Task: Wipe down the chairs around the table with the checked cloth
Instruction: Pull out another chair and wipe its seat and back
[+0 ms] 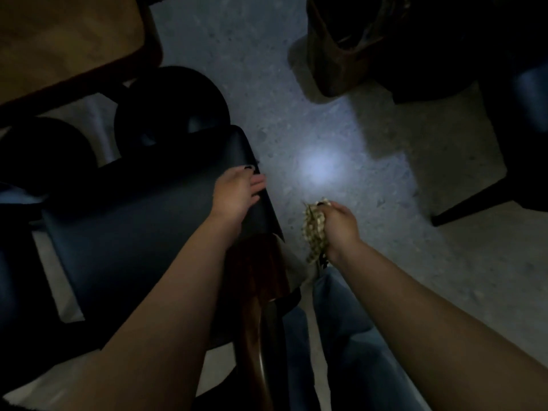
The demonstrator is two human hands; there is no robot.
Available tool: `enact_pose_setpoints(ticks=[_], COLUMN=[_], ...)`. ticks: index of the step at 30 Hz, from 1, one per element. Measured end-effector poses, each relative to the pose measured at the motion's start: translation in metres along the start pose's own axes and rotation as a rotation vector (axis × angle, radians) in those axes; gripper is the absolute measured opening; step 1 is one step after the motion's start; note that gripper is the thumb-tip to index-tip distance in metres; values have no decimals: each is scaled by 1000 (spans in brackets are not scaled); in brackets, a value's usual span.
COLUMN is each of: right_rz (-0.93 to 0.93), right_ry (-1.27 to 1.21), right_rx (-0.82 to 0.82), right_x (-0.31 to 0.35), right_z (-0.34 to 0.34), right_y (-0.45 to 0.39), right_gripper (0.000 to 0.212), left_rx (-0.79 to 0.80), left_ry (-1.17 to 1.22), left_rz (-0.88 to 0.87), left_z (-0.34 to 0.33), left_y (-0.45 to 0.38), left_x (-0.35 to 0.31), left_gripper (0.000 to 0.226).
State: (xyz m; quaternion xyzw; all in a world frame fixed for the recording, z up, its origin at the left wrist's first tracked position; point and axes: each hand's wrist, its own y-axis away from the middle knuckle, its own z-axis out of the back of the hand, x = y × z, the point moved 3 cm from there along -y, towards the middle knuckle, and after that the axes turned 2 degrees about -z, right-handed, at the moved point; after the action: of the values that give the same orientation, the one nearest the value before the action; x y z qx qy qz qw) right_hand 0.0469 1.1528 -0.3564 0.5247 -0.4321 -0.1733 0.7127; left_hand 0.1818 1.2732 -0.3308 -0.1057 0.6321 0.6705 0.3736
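- Bracing: your left hand (237, 191) lies flat, fingers straight, on the dark chair seat (133, 226) at its right edge.
- Holding: your right hand (338, 223) grips the bunched checked cloth (314, 229), off the seat, above the floor (385, 262).
- Advice: spread the cloth flatter, then wipe the seat in overlapping strokes toward the edge.
- Nearby: worktop (59, 40), upper left.

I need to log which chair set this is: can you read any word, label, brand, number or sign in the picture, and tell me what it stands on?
None: no readable text anywhere in this dim head view.
Chair under the left hand: dark seat, no label visible.
Checked cloth in the right hand: pattern only, no print.
Table: bare top, no markings.
Bag on the floor: too dark to tell.
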Motion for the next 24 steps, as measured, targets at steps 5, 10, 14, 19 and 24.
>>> enact_pose_setpoints(ticks=[5, 10, 14, 19, 24], right_rz=[-29, -55, -35, 6, 102], right_ry=[123, 593, 747, 489, 342], right_rx=[-10, 138, 204, 123, 189], right_x=[-27, -62, -69, -51, 7], right_z=[-31, -53, -58, -85, -143], right_y=[-46, -67, -79, -88, -100], right_gripper=[17, 27, 36, 28, 29], left_rx=[-120, -117, -113, -116, -78], left_ry=[-753, -1287, -1451, -1395, -1304], left_rz=[-496, -618, -531, -578, -626], left_z=[2, 7, 15, 17, 26], left_y=[-18, -44, -58, -65, -72], left_x=[5, 26, 52, 63, 66], left_gripper=[45, 71, 80, 82, 79])
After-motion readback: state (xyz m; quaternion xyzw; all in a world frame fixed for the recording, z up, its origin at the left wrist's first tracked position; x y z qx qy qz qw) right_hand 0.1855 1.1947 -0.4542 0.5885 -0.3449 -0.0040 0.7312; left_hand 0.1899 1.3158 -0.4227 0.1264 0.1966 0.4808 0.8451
